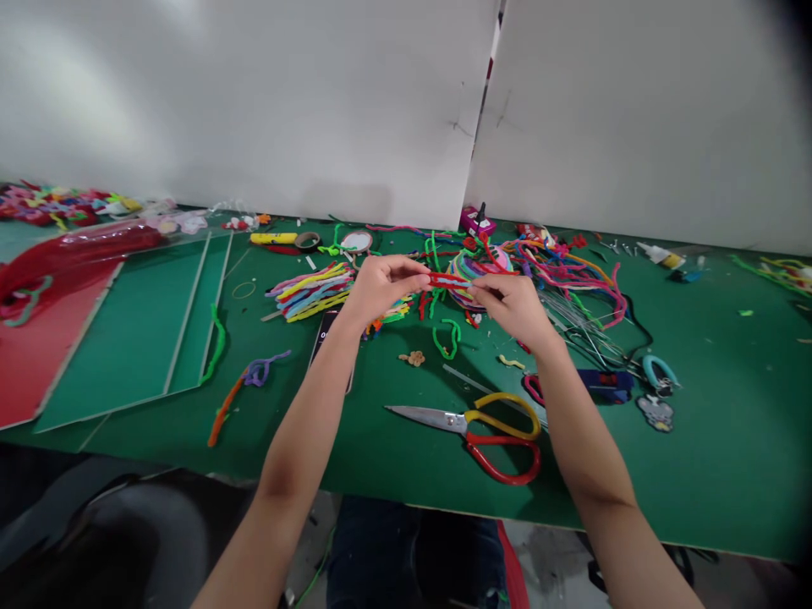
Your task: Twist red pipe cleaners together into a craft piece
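Note:
Between my two hands runs a short bundle of red and pale blue pipe cleaners (447, 282), raised above the table. Closed fingers of my left hand (384, 288) pinch its left end. At the other end, my right hand (512, 309) grips it between thumb and fingers. A pile of multicoloured pipe cleaners (314, 292) lies by my left hand, and a round coil of coloured ones (488, 262) sits behind my right. Below the hands are a bent green pipe cleaner (449, 338) and a small tan flower (415, 359).
Scissors (466, 421) with yellow and red handles lie near the front edge of the green table (716, 474). A phone (350, 376) is partly behind my left forearm. Wires (580, 334) and small pliers (660, 372) are at right. Clear sheets (145, 321) lie at left.

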`<state>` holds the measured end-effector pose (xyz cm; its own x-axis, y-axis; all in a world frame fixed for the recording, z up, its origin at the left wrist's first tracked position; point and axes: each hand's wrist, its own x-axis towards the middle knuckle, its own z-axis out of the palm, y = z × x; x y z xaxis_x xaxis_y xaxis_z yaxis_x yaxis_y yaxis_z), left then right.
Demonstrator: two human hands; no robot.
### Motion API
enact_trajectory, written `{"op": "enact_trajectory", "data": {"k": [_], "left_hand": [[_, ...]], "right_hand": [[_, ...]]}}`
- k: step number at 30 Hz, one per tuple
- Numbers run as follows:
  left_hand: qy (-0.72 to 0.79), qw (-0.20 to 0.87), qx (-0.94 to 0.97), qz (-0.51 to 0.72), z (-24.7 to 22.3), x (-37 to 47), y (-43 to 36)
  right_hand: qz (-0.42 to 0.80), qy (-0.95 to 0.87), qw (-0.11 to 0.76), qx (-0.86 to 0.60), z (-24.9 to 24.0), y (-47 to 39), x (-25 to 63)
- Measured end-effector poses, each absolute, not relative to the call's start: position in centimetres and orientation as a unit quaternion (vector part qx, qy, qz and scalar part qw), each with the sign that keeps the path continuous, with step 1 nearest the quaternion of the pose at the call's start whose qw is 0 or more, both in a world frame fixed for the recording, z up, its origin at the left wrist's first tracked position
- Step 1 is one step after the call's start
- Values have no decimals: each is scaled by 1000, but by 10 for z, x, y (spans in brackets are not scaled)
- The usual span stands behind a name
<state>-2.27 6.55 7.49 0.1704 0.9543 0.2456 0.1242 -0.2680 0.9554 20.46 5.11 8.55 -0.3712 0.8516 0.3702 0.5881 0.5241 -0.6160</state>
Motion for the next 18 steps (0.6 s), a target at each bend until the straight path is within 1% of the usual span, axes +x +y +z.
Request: {"op": "enact_trajectory", "data": {"k": [3,5,10,13,15,18], "left_hand": [[440,415,608,514,70,-27,71],[439,436,601,506,70,-27,72],[417,551,598,405,71,-24,68],[413,597,591,352,68,-29,71],[431,593,580,355,62,-34,76],[482,509,606,376,51,-42,83]], "right_hand": [[217,-776,358,-471,80,55,205],[237,-765,364,-475,79,57,205],[267,-776,342,-459,76,56,199],[298,-777,324,-451,74,55,198],[308,-771,318,-457,72,56,199],[317,-749,338,-474,71,60,203]]}}
